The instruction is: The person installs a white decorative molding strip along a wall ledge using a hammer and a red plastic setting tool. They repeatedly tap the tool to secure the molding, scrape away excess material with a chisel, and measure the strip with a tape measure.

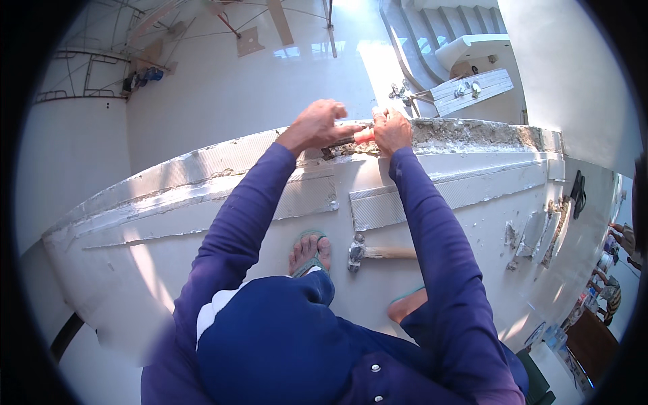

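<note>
Over the broken edge of a white ledge (472, 138), my two hands are close together. My right hand (393, 133) is closed on a tool with a red-orange part (364, 135); its exact kind is hard to make out. A dark, thin length shows just left of the red part, against the rough edge. My left hand (316, 127) is beside the tool, fingers apart, one finger reaching toward the red part. Between my feet lies a hammer (356, 252) with a metal head and wooden handle, partly hidden by my right forearm.
Ribbed tile strips (304, 197) lie along the ledge. Rubble and broken strips (540, 233) are to the right, near a dark sandal (578, 194). Beyond the edge the floor is lower, with scaffolding (88, 77), a plank bench (472, 92) and curved stairs (432, 34). People are at far right.
</note>
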The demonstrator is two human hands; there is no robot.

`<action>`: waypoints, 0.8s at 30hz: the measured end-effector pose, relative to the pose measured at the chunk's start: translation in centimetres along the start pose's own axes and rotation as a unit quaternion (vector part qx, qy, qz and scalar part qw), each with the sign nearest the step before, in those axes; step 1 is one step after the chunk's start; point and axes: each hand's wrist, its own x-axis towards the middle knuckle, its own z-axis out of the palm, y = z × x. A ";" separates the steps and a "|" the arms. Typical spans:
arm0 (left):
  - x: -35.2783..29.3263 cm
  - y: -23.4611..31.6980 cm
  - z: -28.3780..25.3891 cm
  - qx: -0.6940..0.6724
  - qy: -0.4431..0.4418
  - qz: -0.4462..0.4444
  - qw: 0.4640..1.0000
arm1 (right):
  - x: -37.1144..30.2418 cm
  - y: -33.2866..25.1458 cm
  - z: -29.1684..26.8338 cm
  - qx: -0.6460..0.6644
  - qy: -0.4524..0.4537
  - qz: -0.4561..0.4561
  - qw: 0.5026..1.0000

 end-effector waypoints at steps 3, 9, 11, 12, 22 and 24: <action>-3.8 -4.8 0.9 0.116 0.120 -0.100 0.981 | 0.4 -0.1 1.4 0.000 -0.002 -0.062 0.998; -4.0 -5.3 1.1 0.162 0.122 -0.132 0.970 | 1.4 0.9 1.3 -0.047 -0.044 -0.061 0.996; -3.5 -5.0 1.0 0.147 0.105 -0.143 0.973 | 1.4 1.6 1.4 -0.065 -0.032 -0.035 0.997; -3.3 -4.8 0.9 0.139 0.098 -0.150 0.974 | 1.5 2.0 1.3 -0.075 -0.026 -0.023 0.997; -4.1 -4.7 0.7 0.134 0.102 -0.155 0.974 | 0.8 1.2 2.0 -0.041 0.004 -0.098 0.994; -4.0 -4.2 0.1 0.104 0.059 -0.179 0.976 | 0.5 0.6 1.9 -0.051 0.005 -0.109 0.993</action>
